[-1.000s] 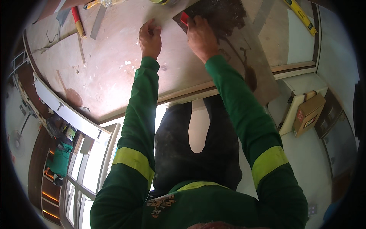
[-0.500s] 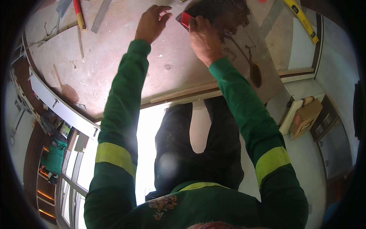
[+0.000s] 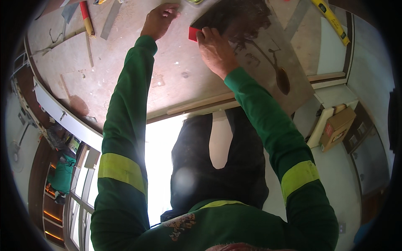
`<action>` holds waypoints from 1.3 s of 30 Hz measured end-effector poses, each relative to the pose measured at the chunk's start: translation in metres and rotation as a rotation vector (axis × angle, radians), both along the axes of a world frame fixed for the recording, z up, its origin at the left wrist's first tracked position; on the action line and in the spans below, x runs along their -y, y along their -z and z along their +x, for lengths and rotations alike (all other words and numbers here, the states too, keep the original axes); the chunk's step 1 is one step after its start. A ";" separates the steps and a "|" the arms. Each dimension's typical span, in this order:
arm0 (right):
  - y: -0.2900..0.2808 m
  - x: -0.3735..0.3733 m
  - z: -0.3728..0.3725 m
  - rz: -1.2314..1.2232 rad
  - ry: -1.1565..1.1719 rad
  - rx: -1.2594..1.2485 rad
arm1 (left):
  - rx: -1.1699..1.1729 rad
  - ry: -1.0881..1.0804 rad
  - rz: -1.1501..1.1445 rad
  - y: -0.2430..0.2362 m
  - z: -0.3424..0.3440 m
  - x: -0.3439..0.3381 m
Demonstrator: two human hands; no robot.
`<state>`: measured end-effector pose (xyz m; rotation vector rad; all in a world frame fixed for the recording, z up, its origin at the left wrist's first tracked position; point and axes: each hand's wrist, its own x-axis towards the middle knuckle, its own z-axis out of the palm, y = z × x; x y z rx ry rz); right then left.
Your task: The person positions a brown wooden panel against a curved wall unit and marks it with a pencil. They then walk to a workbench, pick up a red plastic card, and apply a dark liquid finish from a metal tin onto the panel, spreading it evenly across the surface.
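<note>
Over the near-left side of a dark wet smear (image 3: 240, 19), my right hand (image 3: 217, 49) grips a small red flat spreader (image 3: 193, 33) between thumb and fingers. The smear lies on a brown sheet (image 3: 289, 60) on the worktable (image 3: 125, 71), and a thin dark streak trails from it to a glossy oval puddle (image 3: 283, 81). To the left, my left hand (image 3: 160, 20) hovers above the table, fingers loosely bent and apart, with nothing seen in it. Part of a clear, yellowish round thing (image 3: 195, 1) shows at the top edge between the hands.
A red-and-wood handled tool (image 3: 86, 19) and a grey strip (image 3: 110, 20) lie at the far left. At the far right is a yellow spirit level (image 3: 331, 21). Wooden strips (image 3: 201, 104) run along the near edge. A cardboard box (image 3: 337, 127) stands low on the right.
My right hand has drawn the red spreader left and slightly nearer, to the smear's edge. My left hand has shifted left, its fingers more bent. The round yellowish thing shows more.
</note>
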<state>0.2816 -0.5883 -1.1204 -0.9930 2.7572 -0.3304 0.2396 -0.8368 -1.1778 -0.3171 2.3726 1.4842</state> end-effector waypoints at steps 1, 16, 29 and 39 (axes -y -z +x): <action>-0.002 -0.003 0.000 -0.025 -0.014 0.028 | -0.009 -0.005 -0.006 0.002 0.002 0.002; -0.062 -0.205 0.042 -0.031 0.266 0.379 | 0.183 0.090 0.180 -0.008 0.025 -0.043; -0.086 -0.284 0.059 -0.006 0.975 0.125 | 0.632 0.045 0.428 0.025 0.006 -0.046; -0.034 -0.254 0.064 0.011 1.185 0.269 | 0.686 0.036 0.482 0.033 0.018 -0.043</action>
